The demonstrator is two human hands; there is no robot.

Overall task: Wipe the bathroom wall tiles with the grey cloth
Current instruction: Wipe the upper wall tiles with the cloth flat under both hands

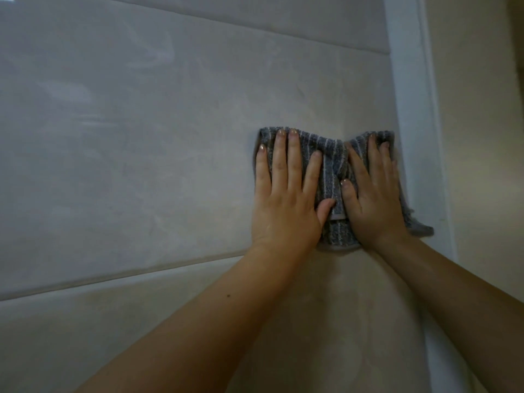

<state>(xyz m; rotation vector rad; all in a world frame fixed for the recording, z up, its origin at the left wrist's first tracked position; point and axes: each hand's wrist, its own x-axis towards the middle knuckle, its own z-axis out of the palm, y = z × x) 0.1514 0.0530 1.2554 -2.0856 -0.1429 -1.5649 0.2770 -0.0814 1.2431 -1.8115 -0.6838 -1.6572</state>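
Both forearms reach up; left hand [286, 199] and right hand [374, 199], fingers straight, press flat on grey striped cloth [331, 163] against wall tile [141, 151], beside white corner trim [416, 137].

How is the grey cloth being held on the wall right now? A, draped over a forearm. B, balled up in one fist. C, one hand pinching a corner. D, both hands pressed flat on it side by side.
D: the left hand and the right hand both lie with straight, spread fingers on the grey cloth, pressing it against the wall tile.
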